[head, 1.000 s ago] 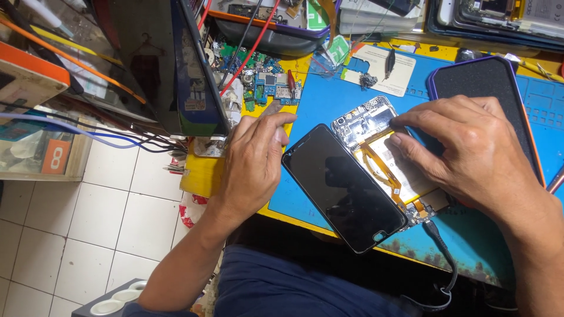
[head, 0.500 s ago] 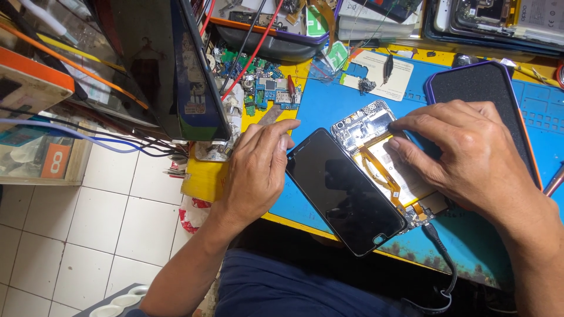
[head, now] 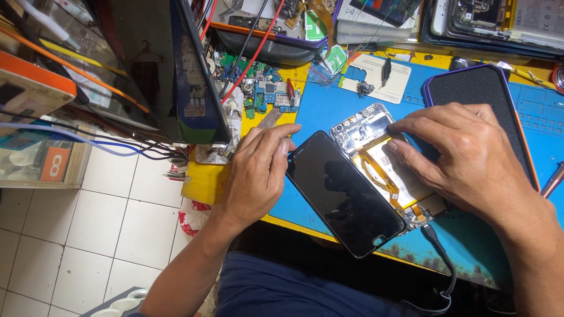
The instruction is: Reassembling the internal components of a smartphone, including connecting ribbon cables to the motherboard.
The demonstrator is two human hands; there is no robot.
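Observation:
A black phone screen panel (head: pixel 343 194) lies tilted on the blue work mat (head: pixel 329 108), partly over an opened phone body (head: pixel 376 147) with a bare circuit board and orange flex cables. My left hand (head: pixel 255 176) rests at the panel's upper left edge, fingertips touching its corner. My right hand (head: pixel 464 155) lies on the opened body, with its fingertips pressed on the board near the top. A black cable (head: pixel 437 252) is plugged into the body's lower end.
A black pad with a purple rim (head: pixel 479 94) lies under my right wrist. Loose circuit boards (head: pixel 261 91) and red wires sit at the mat's upper left. A dark monitor (head: pixel 170 70) stands to the left. White floor tiles (head: pixel 88 223) lie below.
My left hand has slid slightly along the panel's upper corner. The right fingers have shifted up onto the board. The view has drifted a little.

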